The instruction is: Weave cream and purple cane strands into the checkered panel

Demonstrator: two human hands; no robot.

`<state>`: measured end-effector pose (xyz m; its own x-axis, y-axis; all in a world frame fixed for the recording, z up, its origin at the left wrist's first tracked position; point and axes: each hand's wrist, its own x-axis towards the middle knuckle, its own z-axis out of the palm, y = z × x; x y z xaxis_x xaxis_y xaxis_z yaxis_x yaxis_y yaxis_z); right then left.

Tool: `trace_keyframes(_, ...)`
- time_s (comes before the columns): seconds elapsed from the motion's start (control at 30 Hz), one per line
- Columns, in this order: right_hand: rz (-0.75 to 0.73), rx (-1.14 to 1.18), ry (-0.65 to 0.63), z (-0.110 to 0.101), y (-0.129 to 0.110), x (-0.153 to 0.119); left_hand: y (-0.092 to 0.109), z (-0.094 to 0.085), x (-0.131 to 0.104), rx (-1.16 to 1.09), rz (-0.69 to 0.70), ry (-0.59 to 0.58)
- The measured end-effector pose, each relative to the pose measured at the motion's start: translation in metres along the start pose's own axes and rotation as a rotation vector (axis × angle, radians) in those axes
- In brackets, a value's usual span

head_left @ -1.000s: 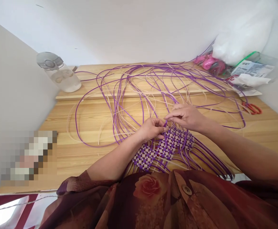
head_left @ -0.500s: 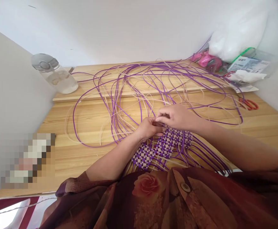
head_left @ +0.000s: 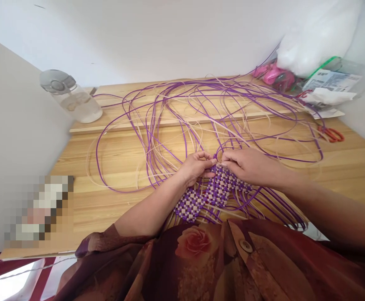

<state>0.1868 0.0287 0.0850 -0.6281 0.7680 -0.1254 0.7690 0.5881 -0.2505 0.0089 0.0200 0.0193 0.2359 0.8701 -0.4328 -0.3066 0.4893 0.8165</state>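
A purple and beige checked woven piece lies near the table's front edge, close to the body. My left hand pinches its upper edge between thumb and fingers. Just to the right, my right hand is closed at the same edge, and a small purple loop shows between the two hands. What its fingertips grip is too small to make out. Long loose purple and beige strands fan out from the weave over the table, and more run down toward the lap.
A clear bottle with a grey lid stands at the back left. Orange-handled scissors lie at the right, below plastic bags. A blurred-out object is at the left of the wooden table.
My right hand has moved right and slightly down, away from my left hand. A small purple loop now shows between them. The view has shifted slightly.
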Motion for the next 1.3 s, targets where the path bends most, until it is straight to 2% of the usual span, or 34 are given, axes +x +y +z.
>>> trace_keyframes(0.1,0.064,0.081,0.019,0.008,0.000,0.000,-0.001,0.001,0.000,0.045,-0.024,-0.014)
trace_keyframes(0.3,0.131,0.292,0.142,0.038,0.003,0.001,-0.003,0.005,-0.004,0.048,-0.003,-0.057)
trace_keyframes(0.4,0.172,0.595,0.100,0.048,0.007,-0.001,-0.005,0.007,-0.004,0.055,0.004,-0.064)
trace_keyframes(0.5,0.226,0.977,0.033,0.054,0.013,-0.004,-0.006,0.008,-0.002,0.089,-0.024,-0.014)
trace_keyframes(0.6,0.248,1.111,0.036,0.054,0.019,-0.008,-0.006,0.009,-0.001,0.099,-0.034,0.014)
trace_keyframes(0.63,0.235,1.063,0.037,0.052,0.020,-0.009,-0.005,0.009,-0.001,0.095,-0.033,0.019)
trace_keyframes(0.7,0.186,0.823,0.063,0.047,0.021,-0.014,-0.005,0.009,-0.001,0.087,-0.035,0.025)
trace_keyframes(0.8,0.067,0.319,0.291,0.037,0.012,-0.025,-0.004,0.007,-0.001,0.081,-0.048,0.022)
trace_keyframes(0.87,-0.011,0.082,0.418,0.032,-0.001,-0.035,-0.005,0.006,0.000,0.081,-0.051,0.022)
trace_keyframes(0.93,-0.069,-0.062,0.375,0.032,-0.014,-0.045,-0.007,0.005,0.000,0.088,-0.047,0.027)
trace_keyframes(1.0,-0.099,-0.124,0.234,0.036,-0.024,-0.052,-0.007,0.006,0.000,0.096,-0.041,0.037)
trace_keyframes(1.1,-0.071,-0.088,0.079,0.043,-0.028,-0.056,-0.007,0.007,0.000,0.102,-0.046,0.056)
trace_keyframes(1.2,0.001,-0.001,0.028,0.045,-0.027,-0.057,-0.007,0.007,0.001,0.107,-0.049,0.063)
trace_keyframes(1.3,0.028,0.114,0.083,0.037,-0.025,-0.059,-0.009,0.005,0.002,0.114,-0.034,0.040)
